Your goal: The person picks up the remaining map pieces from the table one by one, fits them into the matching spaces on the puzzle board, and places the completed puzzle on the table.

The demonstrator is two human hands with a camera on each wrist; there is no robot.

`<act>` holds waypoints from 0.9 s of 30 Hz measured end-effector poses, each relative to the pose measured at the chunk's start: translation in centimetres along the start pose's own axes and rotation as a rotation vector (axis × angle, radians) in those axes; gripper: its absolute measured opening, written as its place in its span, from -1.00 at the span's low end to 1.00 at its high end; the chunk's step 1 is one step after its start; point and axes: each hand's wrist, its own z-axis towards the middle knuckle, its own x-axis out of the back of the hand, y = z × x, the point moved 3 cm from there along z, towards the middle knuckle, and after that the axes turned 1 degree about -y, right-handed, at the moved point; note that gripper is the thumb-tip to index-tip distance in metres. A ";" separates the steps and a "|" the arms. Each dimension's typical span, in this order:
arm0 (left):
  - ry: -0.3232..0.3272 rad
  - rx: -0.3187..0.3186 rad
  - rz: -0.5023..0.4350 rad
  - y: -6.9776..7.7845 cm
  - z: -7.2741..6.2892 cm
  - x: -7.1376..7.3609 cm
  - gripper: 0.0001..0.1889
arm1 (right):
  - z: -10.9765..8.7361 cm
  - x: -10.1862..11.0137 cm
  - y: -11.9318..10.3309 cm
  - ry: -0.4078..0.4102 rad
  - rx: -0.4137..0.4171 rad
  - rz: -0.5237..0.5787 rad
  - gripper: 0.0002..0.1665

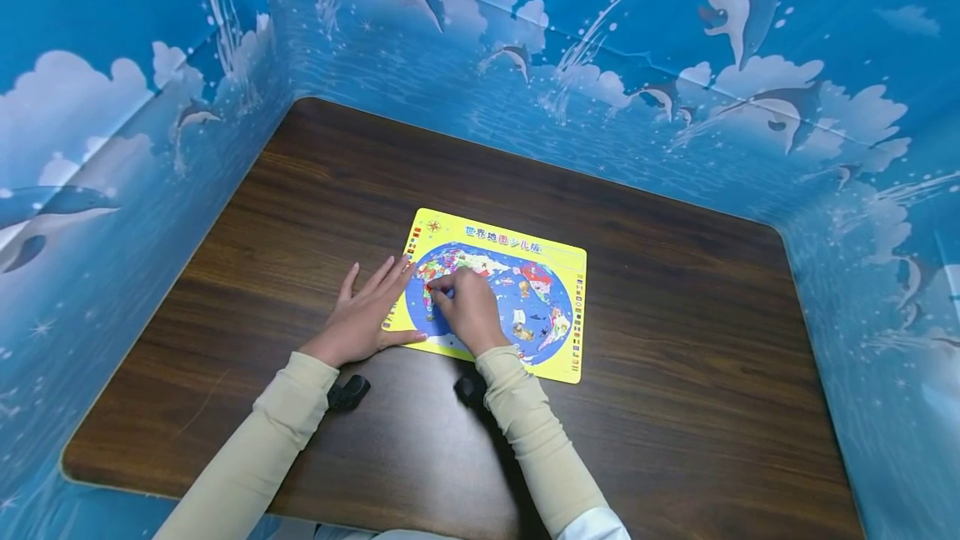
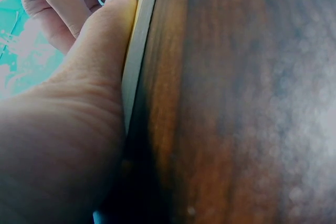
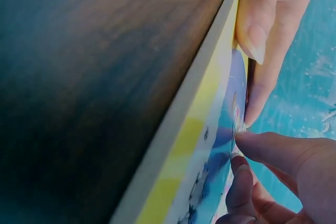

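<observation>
A yellow-bordered world map puzzle board (image 1: 572, 263) lies flat on the table, with a blue oval map and rows of small flags at its sides. My left hand (image 1: 366, 317) rests on the board's left side, fingers spread and thumb along the near edge. Over the map's left part, my right hand (image 1: 474, 307) pinches a small, thin, colourful puzzle piece (image 1: 429, 287) between thumb and forefinger. Most of that piece is hidden by the fingertips. In the right wrist view, the right thumb (image 3: 273, 145) and forefinger meet just above the board's surface.
The dark wood-grain table (image 1: 675, 290) extends around the board on all sides. Blue cloth (image 1: 465, 98) printed with dolphins and clouds hangs behind and beside it. Black wrist devices (image 1: 349, 393) sit under both forearms, by the table surface.
</observation>
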 end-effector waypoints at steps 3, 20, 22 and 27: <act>-0.008 0.004 0.002 0.0 0.0 -0.2 0.20 | -0.7 0.5 0.0 0.031 0.022 0.006 -0.84; 0.020 -0.017 0.008 -0.2 0.2 0.2 0.21 | -14.1 8.0 11.0 0.340 -0.422 0.425 -0.81; 0.015 -0.014 0.000 -0.1 0.3 0.3 0.21 | -15.1 8.0 12.3 0.364 -0.476 0.470 -0.80; -0.010 -0.001 -0.031 0.2 0.4 0.1 0.19 | -16.2 7.7 14.1 0.379 -0.539 0.521 -0.75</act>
